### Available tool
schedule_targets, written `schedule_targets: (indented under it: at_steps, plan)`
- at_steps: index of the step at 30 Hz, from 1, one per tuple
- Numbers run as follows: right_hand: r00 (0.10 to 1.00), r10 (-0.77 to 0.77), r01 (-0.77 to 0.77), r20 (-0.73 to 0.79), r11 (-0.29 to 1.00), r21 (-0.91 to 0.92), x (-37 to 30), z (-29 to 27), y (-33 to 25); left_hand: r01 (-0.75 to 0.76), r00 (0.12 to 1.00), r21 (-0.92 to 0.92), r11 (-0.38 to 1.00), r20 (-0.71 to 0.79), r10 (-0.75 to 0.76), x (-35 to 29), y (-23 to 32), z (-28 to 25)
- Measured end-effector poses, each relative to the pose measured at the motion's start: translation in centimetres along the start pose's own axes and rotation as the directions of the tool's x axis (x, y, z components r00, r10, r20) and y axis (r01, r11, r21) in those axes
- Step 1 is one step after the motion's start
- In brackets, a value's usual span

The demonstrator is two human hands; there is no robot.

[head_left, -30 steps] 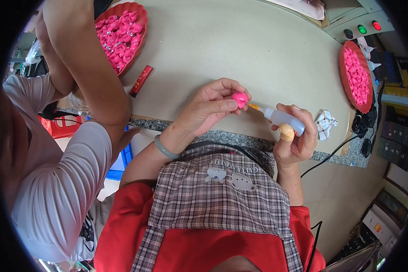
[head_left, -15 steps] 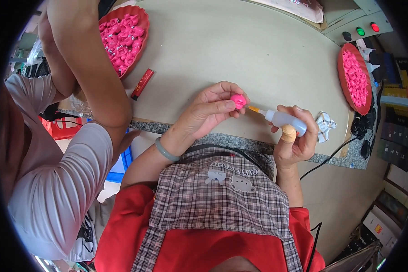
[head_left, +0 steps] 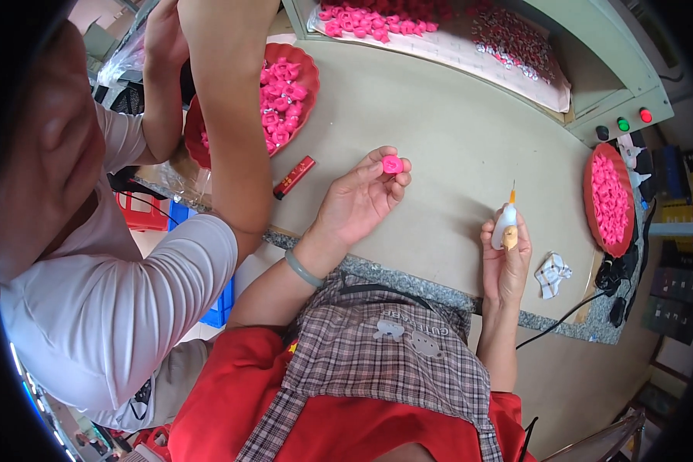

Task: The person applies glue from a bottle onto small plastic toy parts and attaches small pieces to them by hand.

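pink piece above open tabletop

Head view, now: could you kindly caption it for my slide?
Left hand pinches a pink piece; right hand holds a glue bottle.

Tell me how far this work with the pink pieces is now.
Done, apparently: pink pieces laid out on the sheet. In hand: the left hand pinches one pink piece; the right hand holds a small glue bottle, apart from it. Left: the two red trays are full.
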State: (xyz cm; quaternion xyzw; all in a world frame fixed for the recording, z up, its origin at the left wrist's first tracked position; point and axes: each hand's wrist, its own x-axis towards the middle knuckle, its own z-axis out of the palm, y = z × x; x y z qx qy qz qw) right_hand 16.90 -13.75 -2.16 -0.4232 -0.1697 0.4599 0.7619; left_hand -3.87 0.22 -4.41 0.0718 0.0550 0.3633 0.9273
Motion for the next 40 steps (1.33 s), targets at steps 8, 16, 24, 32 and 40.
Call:
schedule_targets:
  at_steps: [8, 16, 24, 32, 40]
  plan:
    - [0.965, 0.165, -0.181, 0.203, 0.982, 0.061, 2.0, 0.7, -0.8, -0.028, 0.999, -0.068, 0.997, -0.039, 0.026, 0.9, 0.4, -0.2]
    - [0.98, 0.082, -0.03, 0.181, 0.96, -0.277, 4.9, 3.9, -1.2, -0.048, 0.998, 0.06, 0.997, 0.045, 0.045, 0.4, 0.4, -0.4]
    - [0.966, -0.13, 0.253, 0.225, 0.674, -0.694, 6.6, 1.6, 2.3, -0.032, 0.998, 0.168, 0.985, 0.062, 0.022, 0.4, -1.4, -1.2]
    - [0.942, -0.018, 0.253, 0.335, 0.694, -0.674, 6.7, 2.6, 2.0, -0.026, 0.998, 0.188, 0.982, 0.055, 0.016, 0.2, -0.3, -0.2]
    - [0.801, -0.036, 0.51, 0.597, 0.562, -0.651, 6.6, 6.5, 1.6, -0.022, 0.991, 0.159, 0.987, 0.133, 0.001, 0.3, -0.1, -0.4]
